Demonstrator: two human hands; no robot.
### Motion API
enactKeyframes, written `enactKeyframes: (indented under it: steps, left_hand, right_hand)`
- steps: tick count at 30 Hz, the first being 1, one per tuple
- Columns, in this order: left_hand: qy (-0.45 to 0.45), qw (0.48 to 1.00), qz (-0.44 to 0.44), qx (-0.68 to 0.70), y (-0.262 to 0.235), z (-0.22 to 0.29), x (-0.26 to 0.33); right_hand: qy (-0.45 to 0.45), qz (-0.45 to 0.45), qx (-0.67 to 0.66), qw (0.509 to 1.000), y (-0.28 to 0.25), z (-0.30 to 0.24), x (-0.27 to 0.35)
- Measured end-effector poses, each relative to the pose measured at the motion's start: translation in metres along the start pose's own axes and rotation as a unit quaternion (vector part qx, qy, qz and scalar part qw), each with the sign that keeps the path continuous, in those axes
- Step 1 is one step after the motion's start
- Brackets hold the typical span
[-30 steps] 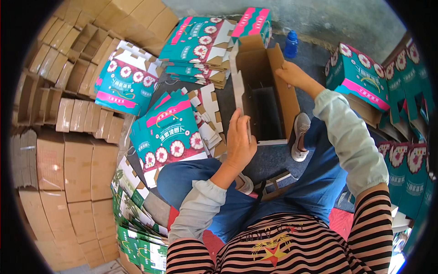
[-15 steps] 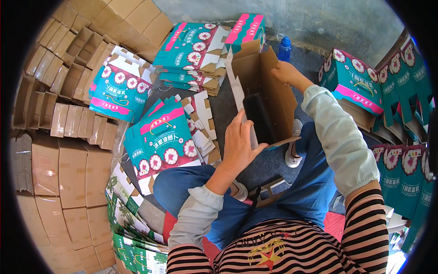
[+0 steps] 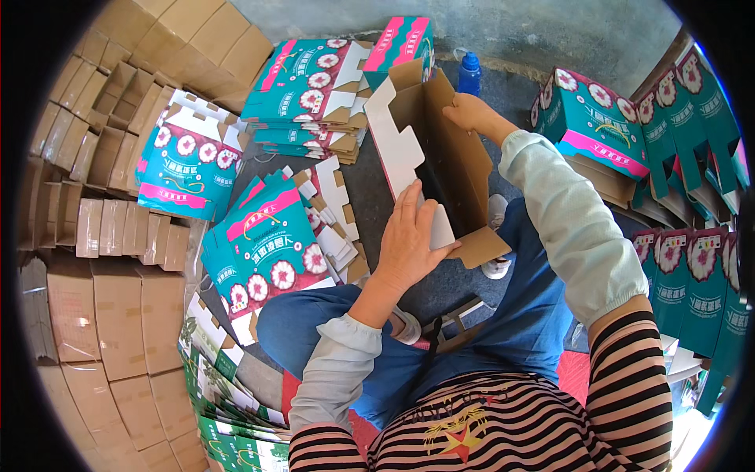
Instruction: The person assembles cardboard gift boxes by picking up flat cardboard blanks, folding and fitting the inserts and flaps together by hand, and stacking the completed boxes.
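I hold a half-folded cardboard box (image 3: 460,161), brown inside with white flaps, over my lap. My left hand (image 3: 409,240) presses flat on its near white flap, thumb hooked under the lower brown flap. My right hand (image 3: 470,112) grips the far top edge of the box wall. The box stands open, tilted away from me. Its teal and pink printed outside is mostly hidden.
Flat teal and pink box blanks (image 3: 271,236) lie stacked to my left and ahead (image 3: 311,82). Folded teal boxes (image 3: 598,122) pile up at right. Plain brown cardboard inserts (image 3: 94,212) fill the left side. A blue bottle (image 3: 469,75) stands on the floor ahead.
The box has been raised and turned more upright. My left hand slid onto the near white flap, and my right hand moved up along the far edge.
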State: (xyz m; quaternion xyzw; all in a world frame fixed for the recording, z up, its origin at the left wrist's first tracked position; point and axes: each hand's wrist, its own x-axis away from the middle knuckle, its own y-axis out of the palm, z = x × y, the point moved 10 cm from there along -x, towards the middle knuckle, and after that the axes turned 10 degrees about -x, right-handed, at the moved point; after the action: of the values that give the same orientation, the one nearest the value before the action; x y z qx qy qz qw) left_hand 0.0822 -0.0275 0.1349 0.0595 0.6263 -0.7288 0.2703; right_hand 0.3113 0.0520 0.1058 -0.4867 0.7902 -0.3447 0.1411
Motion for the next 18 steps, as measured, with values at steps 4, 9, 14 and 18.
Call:
enactKeyframes:
  steps: [4, 9, 14, 18]
  left_hand:
    - [0.001, 1.000, -0.016, -0.012, 0.004, 0.002, 0.001]
    - [0.007, 1.000, -0.012, -0.013, 0.005, 0.005, 0.000]
    - [-0.008, 1.000, -0.008, -0.005, 0.004, 0.001, 0.004]
    - [0.010, 1.000, -0.009, 0.001, 0.004, 0.006, 0.003]
  right_hand:
    - [0.011, -0.014, -0.003, 1.000, 0.003, 0.001, 0.003]
    - [-0.045, 0.067, 0.025, 0.996, -0.011, -0.003, -0.002]
    - [-0.266, 0.284, 0.238, 0.890, -0.031, -0.069, 0.029]
    - [-0.286, 0.227, 0.522, 0.771, 0.003, -0.074, 0.012]
